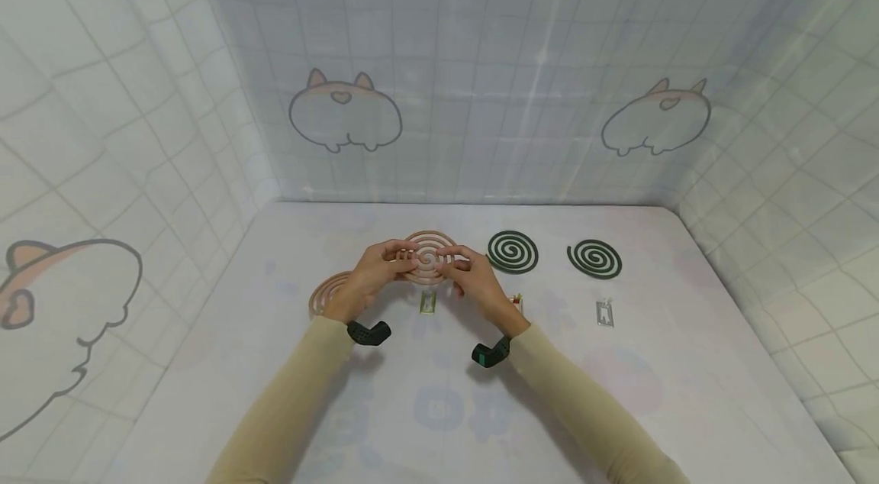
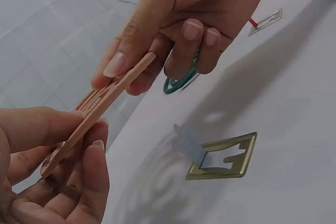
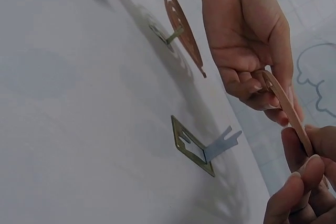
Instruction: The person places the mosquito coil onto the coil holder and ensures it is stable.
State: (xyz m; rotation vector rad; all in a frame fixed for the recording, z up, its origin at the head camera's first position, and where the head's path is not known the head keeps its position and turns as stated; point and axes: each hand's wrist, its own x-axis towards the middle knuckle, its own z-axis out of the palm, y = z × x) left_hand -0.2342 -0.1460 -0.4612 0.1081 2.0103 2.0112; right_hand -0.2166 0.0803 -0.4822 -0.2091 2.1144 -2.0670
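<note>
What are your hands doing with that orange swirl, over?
Left hand, right hand: both pinching the orange coil. Coil raised, apart from the gold stand. Nothing seen between them.

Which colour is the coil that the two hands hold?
The held coil is reddish brown; the left wrist view shows it best.

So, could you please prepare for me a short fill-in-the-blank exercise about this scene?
Counting the left hand and the right hand, the number of hands pinching the raised brown coil is ____.
In the head view, the two rightmost coils are coloured ____.
There, the gold stand lies to the ____ of the silver stand.
Missing words: two; green; left.
</note>
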